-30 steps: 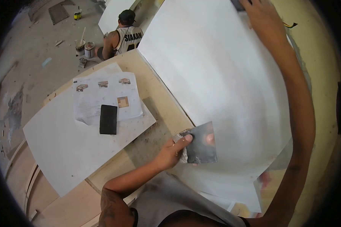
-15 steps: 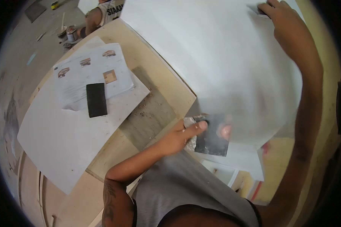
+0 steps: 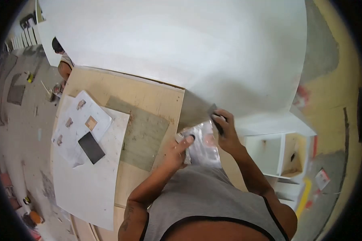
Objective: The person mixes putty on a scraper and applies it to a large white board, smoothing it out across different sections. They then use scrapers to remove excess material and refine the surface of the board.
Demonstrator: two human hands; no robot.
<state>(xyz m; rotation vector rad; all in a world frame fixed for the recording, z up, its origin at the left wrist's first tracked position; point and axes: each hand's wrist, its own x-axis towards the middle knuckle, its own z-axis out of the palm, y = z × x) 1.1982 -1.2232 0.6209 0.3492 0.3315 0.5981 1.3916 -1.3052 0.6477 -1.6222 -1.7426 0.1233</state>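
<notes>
Silver plate in the grip of the left hand, thumb laid over its near edge and the fingers out of my sight underneath, as seen on my remote feed. Close by its far right corner, the right hand pinches a dark block between thumb and curled fingers; I cannot tell whether block and plate touch. Both hands are in front of a grey tank top, near the corner of the pale wood table. On my left, a black slab lies partly on printouts, themselves on a white sheet that overlaps a greenish board. Along the table's far edge, a broad white panel spans the top of my view. Lower right, a white cabinet shows its open compartments. Far left, a co-worker is partly hidden behind the panel.
</notes>
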